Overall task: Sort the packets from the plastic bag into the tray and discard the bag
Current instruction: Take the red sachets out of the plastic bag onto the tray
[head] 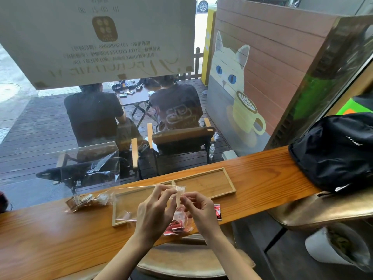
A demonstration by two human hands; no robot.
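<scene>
A clear plastic bag (178, 220) with red packets in its bottom hangs over the counter's front edge. My left hand (155, 207) and my right hand (199, 209) both pinch its twisted top, fingers close together. Behind them lies a shallow wooden tray (228, 178) with a divider near its middle. One red packet (217, 211) lies on the counter just right of my right hand. A second clear bag (88, 200) with brown-and-white packets rests on the counter left of the tray.
The wooden counter (50, 229) runs along a window. A black backpack (335, 150) sits on its right end. A clear acrylic stand (90, 164) rises behind the left bag. Stools stand below, with a white bin (327, 247) at lower right. Two people sit outside.
</scene>
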